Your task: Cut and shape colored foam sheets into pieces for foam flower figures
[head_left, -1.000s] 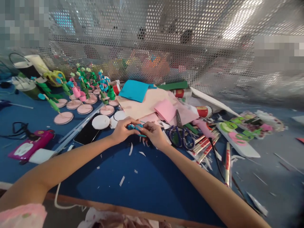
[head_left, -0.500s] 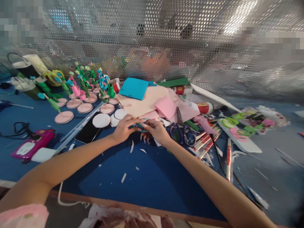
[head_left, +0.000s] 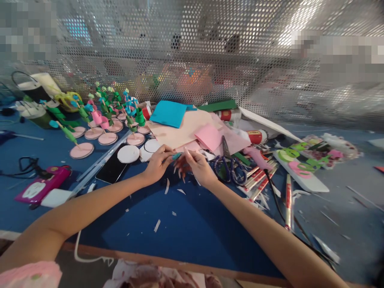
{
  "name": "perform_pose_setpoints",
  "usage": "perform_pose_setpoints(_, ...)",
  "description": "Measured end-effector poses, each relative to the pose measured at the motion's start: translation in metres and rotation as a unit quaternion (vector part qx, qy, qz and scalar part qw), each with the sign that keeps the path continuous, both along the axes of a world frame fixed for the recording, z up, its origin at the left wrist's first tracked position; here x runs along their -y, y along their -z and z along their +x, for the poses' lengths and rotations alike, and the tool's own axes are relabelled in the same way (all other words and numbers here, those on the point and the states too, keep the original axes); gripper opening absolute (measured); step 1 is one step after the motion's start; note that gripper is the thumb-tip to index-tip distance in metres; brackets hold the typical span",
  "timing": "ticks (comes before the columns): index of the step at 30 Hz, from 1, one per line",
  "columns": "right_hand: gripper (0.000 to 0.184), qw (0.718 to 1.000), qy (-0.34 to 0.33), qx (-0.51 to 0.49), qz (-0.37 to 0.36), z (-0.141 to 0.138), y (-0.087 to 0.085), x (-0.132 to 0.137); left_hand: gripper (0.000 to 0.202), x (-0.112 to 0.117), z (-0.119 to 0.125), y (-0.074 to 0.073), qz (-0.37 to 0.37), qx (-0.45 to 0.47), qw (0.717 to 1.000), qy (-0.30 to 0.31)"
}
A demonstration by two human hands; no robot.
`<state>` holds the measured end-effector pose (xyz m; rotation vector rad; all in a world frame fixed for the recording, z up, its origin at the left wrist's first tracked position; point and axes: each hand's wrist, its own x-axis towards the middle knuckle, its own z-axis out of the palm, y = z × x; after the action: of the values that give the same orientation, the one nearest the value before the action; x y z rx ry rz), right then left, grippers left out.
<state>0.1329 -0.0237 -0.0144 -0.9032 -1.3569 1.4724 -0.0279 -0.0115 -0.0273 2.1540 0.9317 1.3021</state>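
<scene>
Both forearms stretch across the blue desk (head_left: 192,232); left hand (head_left: 156,165) and right hand (head_left: 198,169) meet, fingers pinching 1 small teal strip (head_left: 177,156) near the scissors (head_left: 229,168).

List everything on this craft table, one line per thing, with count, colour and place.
small blue piece: one, blue, pinched between both hands
paper sheets: a pile, blue, peach, pink, green, behind the hands
scissors: one, purple handles, right of the hands
phone: one, black, left of the hands
craft figures on pink discs: many, green, pink, blue, far left
white discs: several, by the phone
glue tubes: two, red and white, far right of pile
left hand: grip on the piece
right hand: grip on the piece
</scene>
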Motion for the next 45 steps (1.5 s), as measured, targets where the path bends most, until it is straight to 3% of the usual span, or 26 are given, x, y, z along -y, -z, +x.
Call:
perform_pose_setpoints(5, 0.042, 0.999, 0.029, 0.008, 0.024, -0.001, 0.004, 0.0, 0.05, 0.004, 0.007, -0.002, -0.119, 0.097, 0.988, 0.0)
perform_pose_setpoints(12, 0.038, 0.993, 0.075, 0.041, 0.078, -0.006, 0.006, 0.003, 0.047, 0.012, 0.013, 0.002, -0.154, 0.151, 0.976, 0.018)
perform_pose_setpoints(17, 0.041, 0.989, 0.088, 0.063, 0.098, -0.006, -0.003, 0.005, 0.043, 0.011, 0.01, -0.005, -0.169, 0.135, 0.972, 0.094)
perform_pose_setpoints(21, 0.042, 0.994, 0.054, 0.049, 0.081, -0.004, -0.01, 0.005, 0.036, 0.009, 0.007, -0.01, -0.174, 0.156, 0.961, 0.149)
perform_pose_setpoints(29, 0.048, 0.998, 0.013, -0.055, -0.023, -0.014, 0.001, 0.009, 0.023, 0.011, 0.012, -0.008, -0.16, 0.232, 0.947, 0.156)
perform_pose_setpoints(37, 0.048, 0.99, -0.021, -0.135, -0.031, -0.015, -0.003, 0.015, 0.036, 0.007, 0.014, 0.0, -0.262, 0.303, 0.906, 0.139)
perform_pose_setpoints(45, 0.042, 0.993, 0.067, -0.097, -0.028, -0.021, -0.002, 0.01, 0.04, 0.011, 0.019, -0.004, -0.336, 0.375, 0.851, 0.146)
